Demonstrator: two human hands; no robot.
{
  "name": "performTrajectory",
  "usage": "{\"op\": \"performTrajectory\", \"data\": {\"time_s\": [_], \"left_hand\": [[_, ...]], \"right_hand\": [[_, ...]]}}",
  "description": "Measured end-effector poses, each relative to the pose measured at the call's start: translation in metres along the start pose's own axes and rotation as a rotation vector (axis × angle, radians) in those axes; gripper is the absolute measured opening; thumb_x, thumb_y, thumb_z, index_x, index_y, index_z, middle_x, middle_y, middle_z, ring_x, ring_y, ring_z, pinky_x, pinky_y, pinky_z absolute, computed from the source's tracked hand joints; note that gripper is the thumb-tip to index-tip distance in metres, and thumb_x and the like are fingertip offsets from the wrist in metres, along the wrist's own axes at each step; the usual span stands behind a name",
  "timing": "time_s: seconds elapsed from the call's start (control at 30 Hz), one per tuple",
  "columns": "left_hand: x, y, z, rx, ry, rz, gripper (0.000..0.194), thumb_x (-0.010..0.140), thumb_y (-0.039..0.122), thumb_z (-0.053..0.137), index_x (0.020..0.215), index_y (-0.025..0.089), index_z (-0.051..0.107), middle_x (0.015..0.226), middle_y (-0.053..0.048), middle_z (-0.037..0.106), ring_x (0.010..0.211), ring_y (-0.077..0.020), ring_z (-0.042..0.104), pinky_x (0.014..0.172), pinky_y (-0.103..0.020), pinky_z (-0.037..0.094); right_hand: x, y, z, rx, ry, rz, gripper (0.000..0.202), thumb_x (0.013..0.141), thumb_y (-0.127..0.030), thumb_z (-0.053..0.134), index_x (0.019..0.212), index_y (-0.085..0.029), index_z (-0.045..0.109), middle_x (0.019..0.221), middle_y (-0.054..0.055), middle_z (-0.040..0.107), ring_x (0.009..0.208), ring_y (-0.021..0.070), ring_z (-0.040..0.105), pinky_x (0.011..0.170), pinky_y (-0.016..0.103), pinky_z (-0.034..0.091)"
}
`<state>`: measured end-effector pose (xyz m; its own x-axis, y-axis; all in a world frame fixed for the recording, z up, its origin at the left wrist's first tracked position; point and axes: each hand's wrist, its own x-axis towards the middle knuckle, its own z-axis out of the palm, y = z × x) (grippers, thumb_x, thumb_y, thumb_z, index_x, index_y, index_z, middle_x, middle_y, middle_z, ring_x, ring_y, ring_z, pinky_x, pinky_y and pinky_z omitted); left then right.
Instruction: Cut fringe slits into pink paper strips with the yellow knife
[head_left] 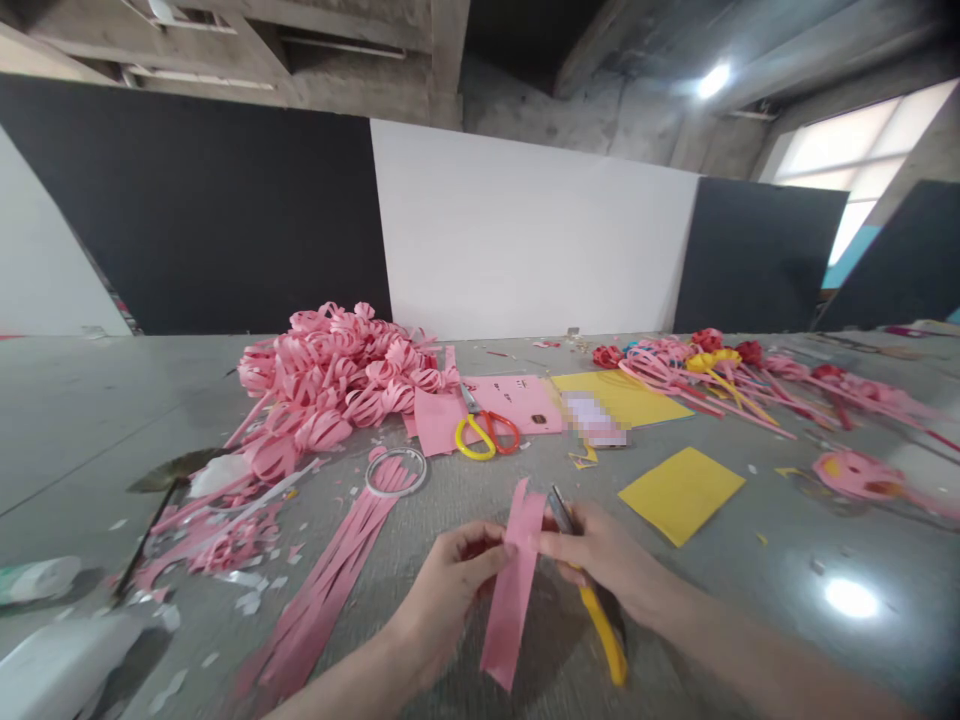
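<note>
A pink paper strip (pixel 513 600) is held upright between both hands near the bottom centre. My left hand (pixel 461 575) pinches its left edge between thumb and fingers. On the right edge, my right hand (pixel 589 550) pinches the strip and also holds a yellow-handled cutting tool (pixel 604 635), its grey metal end pointing up. Beyond the hands, scissors (pixel 487 430) with one yellow and one red handle lie partly on pink paper (pixel 439 422). A roll of clear tape (pixel 396 472) rests over a bundle of long pink strips (pixel 337 575) to the left.
A large heap of pink paper loops (pixel 337 375) stands at the back left. Yellow sheets (pixel 682 495) and a blurred-out phone-like object (pixel 596 418) lie right of centre. Coloured paper flowers (pixel 709 365) spread at the back right. A white bottle (pixel 41 578) and scraps lie left.
</note>
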<state>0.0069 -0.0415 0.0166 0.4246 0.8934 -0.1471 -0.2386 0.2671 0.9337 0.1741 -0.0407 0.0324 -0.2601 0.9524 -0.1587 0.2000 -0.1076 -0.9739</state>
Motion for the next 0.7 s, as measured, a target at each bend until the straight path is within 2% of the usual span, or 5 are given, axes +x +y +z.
{"op": "performTrajectory", "data": {"time_s": [0.2,0.43,0.57,0.7], "left_hand": [[0.002,-0.006,-0.002,-0.136,0.008,-0.063,0.025,0.064,0.035,0.069,0.071,0.014,0.059,0.063,0.000,0.054,0.055,-0.0094,0.049,0.054,-0.020,0.035],[0.001,-0.003,-0.002,-0.233,-0.004,-0.058,0.018,0.065,0.030,0.069,0.070,0.015,0.060,0.059,0.003,0.052,0.051,-0.0065,0.045,0.049,-0.017,0.033],[0.001,0.000,0.000,-0.045,0.048,-0.006,0.018,0.062,0.026,0.068,0.074,0.016,0.060,0.068,0.001,0.053,0.058,-0.0086,0.047,0.053,-0.018,0.033],[0.007,0.000,-0.009,0.407,0.110,0.149,0.010,0.069,0.022,0.054,0.072,0.015,0.059,0.068,0.001,0.055,0.065,-0.0122,0.049,0.058,-0.020,0.034]], "right_hand": [[-0.003,-0.003,0.001,-0.018,0.017,0.025,0.028,0.067,-0.038,0.057,0.059,-0.020,0.037,0.042,-0.009,0.032,0.038,0.0056,0.029,0.040,0.020,0.021],[-0.004,-0.004,0.001,-0.003,0.003,0.002,0.022,0.070,-0.034,0.054,0.061,-0.019,0.041,0.040,-0.009,0.032,0.038,0.0061,0.028,0.042,0.021,0.021],[-0.002,0.000,0.001,0.018,0.051,0.030,0.020,0.070,-0.034,0.054,0.064,-0.019,0.043,0.042,-0.009,0.034,0.038,0.0063,0.031,0.042,0.021,0.022],[0.003,0.007,-0.002,-0.020,0.134,0.007,0.025,0.071,-0.038,0.054,0.063,-0.020,0.038,0.043,-0.009,0.035,0.040,0.0065,0.033,0.042,0.020,0.025]]}}
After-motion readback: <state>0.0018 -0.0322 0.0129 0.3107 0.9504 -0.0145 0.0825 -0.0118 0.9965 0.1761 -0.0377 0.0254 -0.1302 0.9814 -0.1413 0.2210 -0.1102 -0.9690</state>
